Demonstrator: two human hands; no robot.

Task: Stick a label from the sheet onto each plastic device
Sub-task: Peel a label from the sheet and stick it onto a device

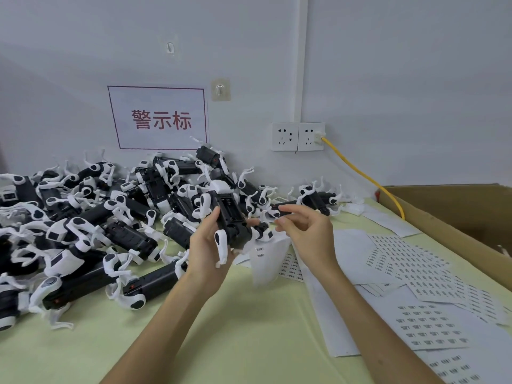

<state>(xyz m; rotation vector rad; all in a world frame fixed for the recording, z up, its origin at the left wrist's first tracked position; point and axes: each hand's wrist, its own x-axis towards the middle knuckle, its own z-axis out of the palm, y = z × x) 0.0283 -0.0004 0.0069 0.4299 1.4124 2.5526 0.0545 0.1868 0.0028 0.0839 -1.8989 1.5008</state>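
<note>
Foreground, right: label sheets (432, 328), overlapping, flat on table (221, 342), printed with rows of small dark labels. More of the same spread farther back, toward box (457, 212).

Forearms (171, 314): bare, entering from bottom edge, angled up and inward, converging above middle of table.

Left hand (206, 245): palm turned up and to the right, wrist bent back. Fingers wrapped behind device (230, 217), thumb laid along its near left side. Firm grasp on device, held clear of table. Black body tilted up and away, one white leg hanging down over palm.

Right hand (307, 231): just right of device, palm facing left, fingers curved. Forefinger and thumb tips aimed at device, close together but not meeting. Label on those tips or not: cannot tell. Contact with device: cannot tell.

Below hands: blurred white paper (266, 261), partly covering a label sheet.

Behind and left: pile (97, 231) of identical black-and-white devices, heaped on table back to wall (388, 79), legs tangled.

Far right: open cardboard box at table edge.

On wall: double socket (297, 136), yellow cable (360, 170) plugged into right unit and running down toward box. Sign (158, 117) with red border and red characters. Clear hook (220, 90) above and right of sign.
</note>
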